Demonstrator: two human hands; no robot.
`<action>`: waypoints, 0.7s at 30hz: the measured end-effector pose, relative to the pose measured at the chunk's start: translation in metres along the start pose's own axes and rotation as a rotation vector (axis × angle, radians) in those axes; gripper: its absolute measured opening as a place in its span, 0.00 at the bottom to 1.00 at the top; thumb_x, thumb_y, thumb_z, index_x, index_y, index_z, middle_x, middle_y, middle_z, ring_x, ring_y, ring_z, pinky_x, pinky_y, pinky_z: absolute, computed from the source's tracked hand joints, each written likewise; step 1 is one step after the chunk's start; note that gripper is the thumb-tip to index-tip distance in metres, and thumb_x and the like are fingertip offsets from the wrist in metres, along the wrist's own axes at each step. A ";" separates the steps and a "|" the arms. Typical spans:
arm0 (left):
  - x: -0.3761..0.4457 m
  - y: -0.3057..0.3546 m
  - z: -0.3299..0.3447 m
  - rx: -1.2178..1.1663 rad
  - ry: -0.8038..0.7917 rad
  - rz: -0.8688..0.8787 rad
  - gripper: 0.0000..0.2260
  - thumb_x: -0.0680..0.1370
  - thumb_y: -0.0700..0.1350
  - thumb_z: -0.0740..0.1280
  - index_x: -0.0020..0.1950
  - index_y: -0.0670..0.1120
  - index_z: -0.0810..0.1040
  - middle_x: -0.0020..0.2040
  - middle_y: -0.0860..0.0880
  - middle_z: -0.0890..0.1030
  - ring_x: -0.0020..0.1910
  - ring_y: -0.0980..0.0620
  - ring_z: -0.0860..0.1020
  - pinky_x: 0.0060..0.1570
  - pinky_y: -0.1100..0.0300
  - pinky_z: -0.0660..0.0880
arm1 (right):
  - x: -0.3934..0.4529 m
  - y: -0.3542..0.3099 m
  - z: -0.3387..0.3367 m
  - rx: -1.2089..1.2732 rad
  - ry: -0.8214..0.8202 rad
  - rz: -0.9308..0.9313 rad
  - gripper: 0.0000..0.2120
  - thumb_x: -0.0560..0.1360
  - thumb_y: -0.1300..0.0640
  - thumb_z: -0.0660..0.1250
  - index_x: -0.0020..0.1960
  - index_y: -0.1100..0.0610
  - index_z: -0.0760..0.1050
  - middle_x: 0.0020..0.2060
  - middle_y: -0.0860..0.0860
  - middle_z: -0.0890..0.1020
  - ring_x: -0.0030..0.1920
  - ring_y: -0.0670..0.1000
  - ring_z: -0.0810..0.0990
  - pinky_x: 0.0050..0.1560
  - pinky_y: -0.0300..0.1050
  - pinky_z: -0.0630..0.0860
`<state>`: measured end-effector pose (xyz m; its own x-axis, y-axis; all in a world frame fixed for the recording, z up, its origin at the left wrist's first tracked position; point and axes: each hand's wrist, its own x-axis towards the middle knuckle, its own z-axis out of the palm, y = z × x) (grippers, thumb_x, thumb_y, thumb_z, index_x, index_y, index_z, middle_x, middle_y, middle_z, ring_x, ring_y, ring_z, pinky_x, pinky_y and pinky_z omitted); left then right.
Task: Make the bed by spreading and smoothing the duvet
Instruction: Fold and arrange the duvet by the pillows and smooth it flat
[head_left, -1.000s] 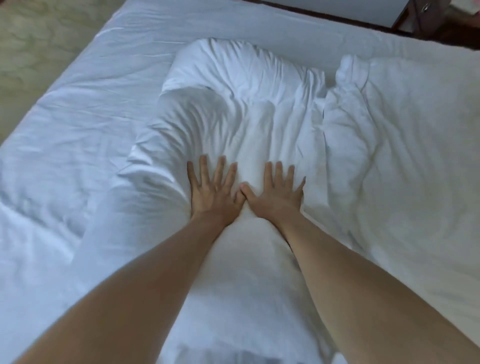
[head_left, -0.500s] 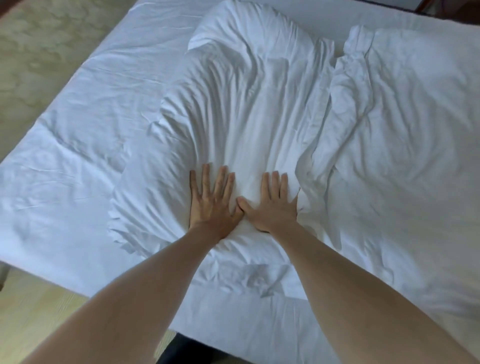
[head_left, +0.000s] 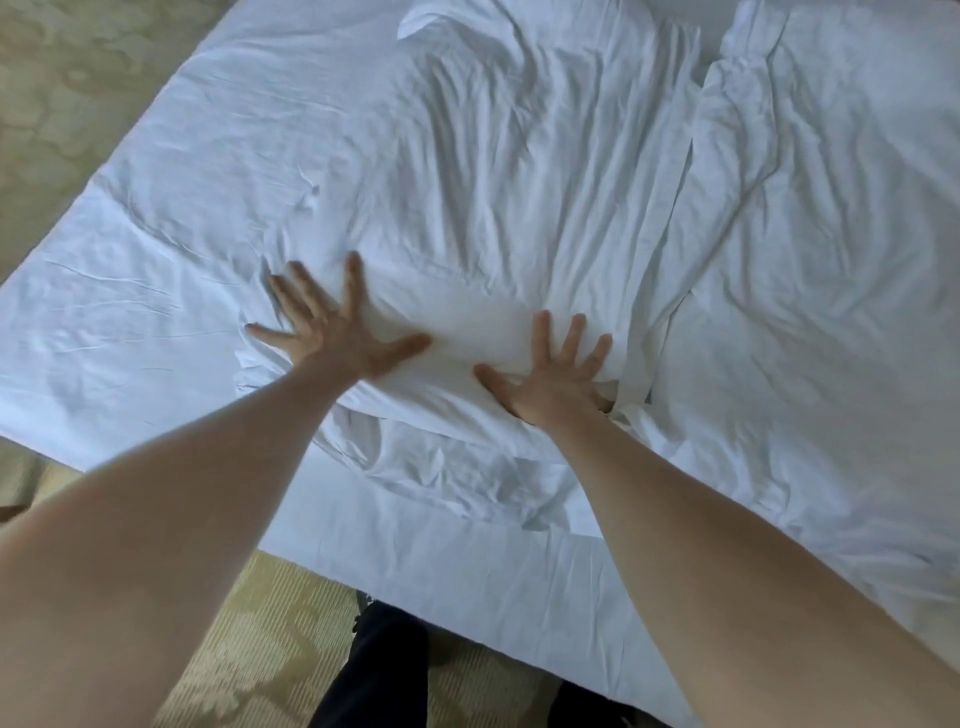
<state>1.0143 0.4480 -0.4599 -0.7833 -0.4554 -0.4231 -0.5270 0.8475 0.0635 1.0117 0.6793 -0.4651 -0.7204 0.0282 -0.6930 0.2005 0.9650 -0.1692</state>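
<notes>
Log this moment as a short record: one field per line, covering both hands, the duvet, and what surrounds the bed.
left hand: fingers spread flat, pressing the duvet
right hand: fingers spread flat, pressing the duvet
duvet: white, bunched and creased, not yet spread flat
bed sheet: white, exposed left of the duvet
floor: patterned beige carpet
task state: smoothing under way

My left hand (head_left: 332, 332) and right hand (head_left: 558, 374), fingers spread flat, press the rumpled white duvet (head_left: 519, 182) on the bed (head_left: 130, 322); patterned carpet (head_left: 270, 649) lies near me.
</notes>
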 end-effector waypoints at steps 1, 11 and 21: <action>0.005 -0.002 -0.002 -0.035 -0.029 -0.020 0.63 0.51 0.84 0.59 0.74 0.64 0.27 0.76 0.40 0.27 0.75 0.37 0.28 0.63 0.21 0.39 | 0.000 0.000 0.001 0.005 -0.001 0.003 0.57 0.62 0.16 0.51 0.74 0.39 0.23 0.74 0.47 0.22 0.74 0.65 0.24 0.65 0.79 0.56; 0.058 -0.022 -0.007 -0.096 -0.143 -0.051 0.71 0.42 0.84 0.62 0.72 0.63 0.24 0.78 0.40 0.32 0.77 0.41 0.33 0.69 0.28 0.41 | 0.018 -0.017 0.011 -0.012 -0.002 0.059 0.56 0.62 0.16 0.51 0.74 0.39 0.22 0.73 0.47 0.21 0.73 0.64 0.23 0.67 0.78 0.53; 0.111 -0.045 -0.019 -0.308 -0.151 -0.152 0.72 0.46 0.76 0.74 0.76 0.59 0.31 0.79 0.38 0.51 0.76 0.36 0.57 0.72 0.41 0.60 | 0.025 -0.017 0.018 0.004 0.045 0.056 0.56 0.62 0.16 0.51 0.74 0.39 0.22 0.73 0.47 0.22 0.73 0.63 0.22 0.66 0.80 0.53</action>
<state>0.9449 0.3546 -0.4928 -0.6431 -0.5054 -0.5754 -0.7262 0.6410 0.2486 1.0024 0.6588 -0.4918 -0.7373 0.0940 -0.6690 0.2439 0.9605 -0.1339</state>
